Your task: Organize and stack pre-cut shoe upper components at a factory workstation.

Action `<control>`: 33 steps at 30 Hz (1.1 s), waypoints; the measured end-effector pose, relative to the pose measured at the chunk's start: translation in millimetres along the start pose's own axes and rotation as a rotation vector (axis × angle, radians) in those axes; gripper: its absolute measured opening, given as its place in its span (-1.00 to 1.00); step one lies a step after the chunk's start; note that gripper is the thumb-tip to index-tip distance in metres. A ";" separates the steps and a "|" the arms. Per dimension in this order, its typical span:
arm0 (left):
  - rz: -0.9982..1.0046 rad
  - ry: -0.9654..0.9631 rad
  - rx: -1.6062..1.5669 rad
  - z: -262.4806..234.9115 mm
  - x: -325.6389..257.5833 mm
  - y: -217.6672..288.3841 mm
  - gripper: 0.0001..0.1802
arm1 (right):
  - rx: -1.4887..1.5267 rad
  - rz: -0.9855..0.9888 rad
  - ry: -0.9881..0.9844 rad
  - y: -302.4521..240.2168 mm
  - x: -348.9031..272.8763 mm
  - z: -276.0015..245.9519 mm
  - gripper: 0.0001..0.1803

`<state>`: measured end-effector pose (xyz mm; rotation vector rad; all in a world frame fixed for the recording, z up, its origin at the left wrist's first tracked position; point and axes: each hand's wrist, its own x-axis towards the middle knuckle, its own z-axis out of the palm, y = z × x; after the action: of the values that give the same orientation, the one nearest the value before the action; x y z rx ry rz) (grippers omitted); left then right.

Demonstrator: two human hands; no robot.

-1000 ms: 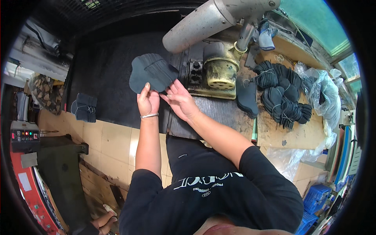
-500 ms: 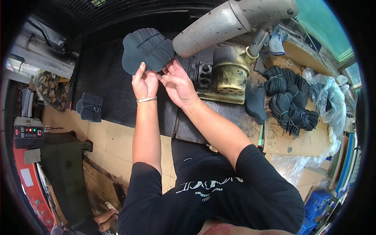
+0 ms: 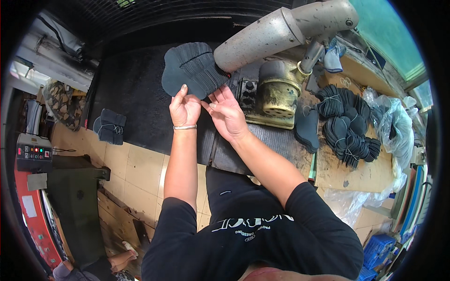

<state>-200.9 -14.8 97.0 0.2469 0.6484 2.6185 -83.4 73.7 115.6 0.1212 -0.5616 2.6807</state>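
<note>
Over the black worktop (image 3: 140, 105) I hold a fanned stack of dark grey insole-shaped sheets (image 3: 187, 70). My left hand (image 3: 185, 110) is closed on its near edge, with the thumb on top and the other fingers mostly hidden beneath. My right hand (image 3: 229, 114), palm up, has its fingers at the stack's near right edge; the fingertips partly disappear under the sheets. The right thumb points toward the left hand. The far right side of the stack lies close to the end of a thick grey metal cylinder (image 3: 258, 42).
A yellowish, stained metal housing (image 3: 279, 91) stands right of my hands. Farther right lie tied bundles of dark sheets (image 3: 347, 126), a loose stack (image 3: 307, 131) and clear plastic bags (image 3: 396, 122). One tied bundle (image 3: 110, 126) sits at the worktop's left edge. Another person's leg (image 3: 123, 261) shows lower left.
Both hands have carried the stack to the right and slightly nearer me, with the hold on it kept. The view has shifted slightly. At lower left the other person has moved.
</note>
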 end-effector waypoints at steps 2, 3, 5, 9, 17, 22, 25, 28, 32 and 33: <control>-0.016 0.018 -0.015 -8.5 -0.6 -1.1 -0.65 | -0.033 0.011 0.032 0.7 -3.7 -9.2 -0.31; -0.035 -0.006 -0.051 1.8 -6.6 -5.1 -0.62 | -0.069 0.017 0.074 -2.7 -4.6 -15.3 -0.34; -0.046 -0.028 -0.084 6.4 -17.1 -4.6 -0.59 | -0.061 0.019 0.021 -13.2 -4.4 -19.9 -0.37; -0.122 -0.041 -0.107 -0.4 -29.7 -6.5 -0.52 | -0.017 0.013 -0.036 -21.2 -8.3 -26.2 -0.44; -0.184 -0.081 -0.161 -17.7 -47.8 -6.3 -0.50 | 0.250 0.123 0.027 -25.7 -0.2 -17.2 -0.46; -0.153 0.003 -0.096 -18.7 -59.5 -4.2 -0.57 | 0.107 0.118 0.012 -14.6 20.9 -27.5 -0.44; -0.083 0.137 -0.055 -14.2 -57.0 -4.6 -0.61 | 0.122 0.150 0.061 -10.4 26.1 -25.0 -0.44; -0.089 0.125 -0.017 3.9 -51.6 -5.0 -0.71 | 0.180 0.151 0.064 -11.6 31.9 -23.5 -0.45; -0.090 0.084 -0.014 7.7 -51.4 -5.0 -0.65 | 0.188 0.147 0.057 -18.6 27.9 -20.3 -0.49; -0.078 0.056 -0.010 9.7 -53.8 -5.8 -0.63 | 0.183 0.146 0.069 -20.8 24.8 -19.2 -0.49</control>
<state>-148.2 -30.3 99.1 0.1433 0.6505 2.5609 -98.0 107.9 109.7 0.0388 -0.3133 2.8631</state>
